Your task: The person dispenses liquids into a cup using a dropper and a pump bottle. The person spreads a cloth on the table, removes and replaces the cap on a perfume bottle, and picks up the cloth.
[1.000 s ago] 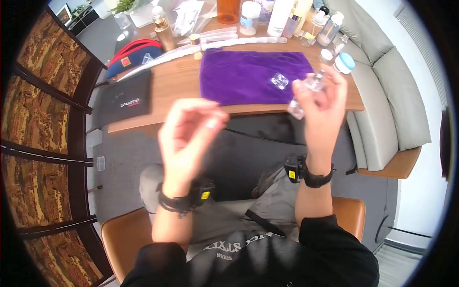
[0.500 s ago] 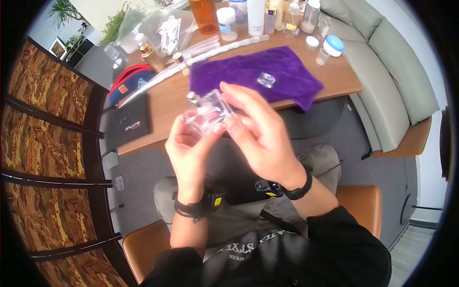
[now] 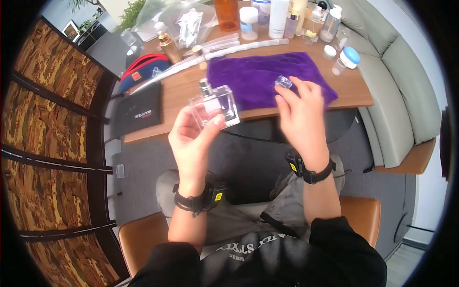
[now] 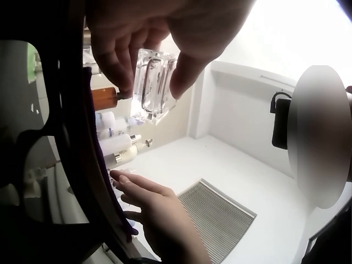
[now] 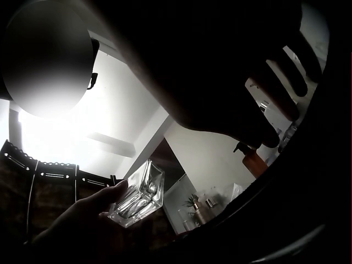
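In the head view my left hand (image 3: 191,143) holds a clear square perfume bottle (image 3: 228,103) upright but slightly tilted, thumb across its front. The bottle has a bare silver spray neck (image 3: 205,87). The left wrist view shows the bottle's thick glass base (image 4: 149,91) between thumb and fingers. My right hand (image 3: 303,115) reaches over the purple towel (image 3: 253,67), its fingertips right at a clear faceted cap (image 3: 283,81) lying there. Its fingers look spread and fairly straight in the right wrist view, above the cap (image 5: 287,135).
Along the table's back stand an amber bottle (image 3: 226,16), a white-lidded jar (image 3: 248,24) and several pump bottles. A blue-lidded jar (image 3: 350,56) and small cup (image 3: 339,67) sit at right. A black case (image 3: 136,112) and red-blue pouch (image 3: 143,71) lie at left.
The perfume bottle has passed from my right hand to my left. My right hand has let go of it and moved right, out to the cap on the towel.
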Motion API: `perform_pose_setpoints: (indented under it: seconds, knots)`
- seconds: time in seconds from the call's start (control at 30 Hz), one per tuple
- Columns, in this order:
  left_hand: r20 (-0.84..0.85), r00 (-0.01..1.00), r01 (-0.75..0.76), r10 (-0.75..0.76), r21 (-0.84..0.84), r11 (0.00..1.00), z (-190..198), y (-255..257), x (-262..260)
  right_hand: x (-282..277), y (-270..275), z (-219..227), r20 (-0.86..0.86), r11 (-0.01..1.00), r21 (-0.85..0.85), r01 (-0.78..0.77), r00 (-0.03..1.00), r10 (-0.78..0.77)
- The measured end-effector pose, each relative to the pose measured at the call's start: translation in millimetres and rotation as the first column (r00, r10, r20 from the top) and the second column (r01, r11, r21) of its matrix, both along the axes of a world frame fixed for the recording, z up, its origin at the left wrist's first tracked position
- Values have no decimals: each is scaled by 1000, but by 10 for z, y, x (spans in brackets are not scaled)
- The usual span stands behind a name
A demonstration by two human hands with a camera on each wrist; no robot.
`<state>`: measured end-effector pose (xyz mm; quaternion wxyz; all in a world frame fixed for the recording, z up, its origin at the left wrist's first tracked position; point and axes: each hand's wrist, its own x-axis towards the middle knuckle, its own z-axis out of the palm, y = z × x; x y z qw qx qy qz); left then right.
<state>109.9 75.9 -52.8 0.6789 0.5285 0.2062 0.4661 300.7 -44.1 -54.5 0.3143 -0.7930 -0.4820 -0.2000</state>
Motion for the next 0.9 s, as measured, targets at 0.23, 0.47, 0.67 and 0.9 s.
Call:
perform_pose_setpoints:
  seconds: [0.23,0.47,0.67,0.9]
  knots:
    - [-6,998,69,-70,-26,997,-31,11,-38,-8,19,3,-21,999,35,7,1000,-7]
    - [-182,969,188,-169,92,978,-35,11,-104,-48,-44,157,-509,905,414,-94,801,316]
    - [-324,916,301,-234,173,938,15,-58,-96,-224,-81,328,-657,673,726,-141,147,740]
    - [-337,906,326,-255,174,929,56,-49,-135,-279,-96,310,-635,696,636,-334,285,718]
